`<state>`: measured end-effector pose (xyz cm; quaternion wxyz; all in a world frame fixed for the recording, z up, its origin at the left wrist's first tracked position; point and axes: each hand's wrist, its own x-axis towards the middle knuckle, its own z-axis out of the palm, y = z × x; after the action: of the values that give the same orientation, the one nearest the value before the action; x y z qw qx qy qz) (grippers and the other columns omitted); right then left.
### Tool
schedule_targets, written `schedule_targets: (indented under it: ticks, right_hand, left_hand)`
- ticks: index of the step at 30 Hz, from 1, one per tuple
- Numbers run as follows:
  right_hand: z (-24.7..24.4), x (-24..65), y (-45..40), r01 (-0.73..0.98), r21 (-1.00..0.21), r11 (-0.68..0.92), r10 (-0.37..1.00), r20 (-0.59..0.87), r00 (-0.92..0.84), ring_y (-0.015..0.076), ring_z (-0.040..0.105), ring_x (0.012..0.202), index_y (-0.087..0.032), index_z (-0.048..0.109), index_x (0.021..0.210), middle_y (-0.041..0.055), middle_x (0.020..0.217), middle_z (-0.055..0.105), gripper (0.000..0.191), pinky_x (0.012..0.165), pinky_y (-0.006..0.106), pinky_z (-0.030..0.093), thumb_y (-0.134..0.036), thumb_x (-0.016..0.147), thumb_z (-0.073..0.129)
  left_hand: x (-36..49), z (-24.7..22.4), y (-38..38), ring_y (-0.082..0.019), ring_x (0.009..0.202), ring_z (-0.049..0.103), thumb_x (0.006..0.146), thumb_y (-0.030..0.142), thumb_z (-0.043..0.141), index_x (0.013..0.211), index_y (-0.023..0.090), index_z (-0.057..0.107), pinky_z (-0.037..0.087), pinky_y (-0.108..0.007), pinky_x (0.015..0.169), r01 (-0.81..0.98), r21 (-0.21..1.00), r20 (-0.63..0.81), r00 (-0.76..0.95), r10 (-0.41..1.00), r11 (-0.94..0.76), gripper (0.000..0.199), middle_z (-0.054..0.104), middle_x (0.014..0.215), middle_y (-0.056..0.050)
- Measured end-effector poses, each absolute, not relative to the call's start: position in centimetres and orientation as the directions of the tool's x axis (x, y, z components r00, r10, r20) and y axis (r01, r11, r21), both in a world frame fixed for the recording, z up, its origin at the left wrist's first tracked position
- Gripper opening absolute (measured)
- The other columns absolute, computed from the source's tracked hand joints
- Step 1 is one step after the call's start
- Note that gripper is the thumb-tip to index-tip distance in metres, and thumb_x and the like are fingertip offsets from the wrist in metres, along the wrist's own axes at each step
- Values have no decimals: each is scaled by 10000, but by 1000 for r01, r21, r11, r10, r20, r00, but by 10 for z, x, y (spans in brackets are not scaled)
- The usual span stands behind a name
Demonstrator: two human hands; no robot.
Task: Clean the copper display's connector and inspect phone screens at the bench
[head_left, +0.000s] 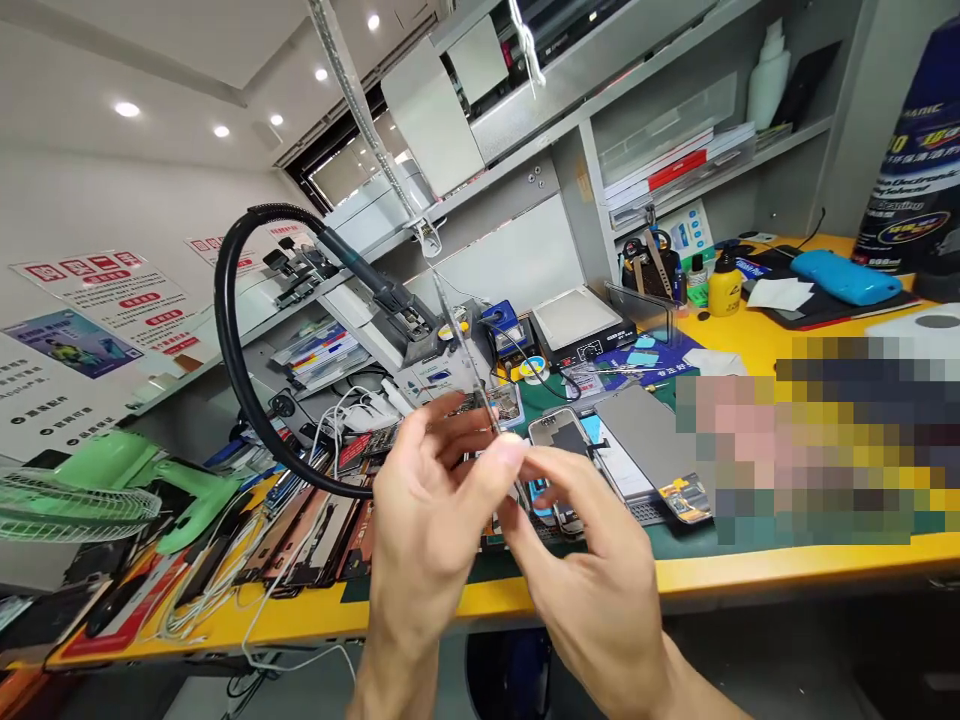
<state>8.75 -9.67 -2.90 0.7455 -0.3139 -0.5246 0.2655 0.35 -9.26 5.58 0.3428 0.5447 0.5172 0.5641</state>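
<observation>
Nearest the camera, both of the person's hands come together: the left hand (427, 510), fingers curled and thumb extended, and the right hand (592, 550), thumb and index finger bent inward, are clamped on a thin piece (474, 370) seen almost edge-on. It rises above the fingertips, too narrow to identify. Below and beyond the hands spreads a yellow-edged workbench (735, 565). Well to the left hand's left stands a green fan (105, 455); nearer, a black hose (225, 310) arcs behind that hand. Beyond the right hand lie a grey flat panel (637, 430) and, closer, a phone housing (559, 435). A small phone part (684, 498) sits to its right.
</observation>
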Motion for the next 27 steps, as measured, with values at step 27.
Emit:
schedule_targets:
  ticks: [27]
  right_hand:
    - [-12,91,-113,-732,-671,-118,907,227,-354,186,667,776,-137,725,967,91,871,736,122,789,334,534,-208,906,646]
  left_hand:
    - [-23,57,-121,-117,778,656,796,257,737,979,190,613,525,-180,690,246,914,391,-332,858,-322,230,700,867,-6]
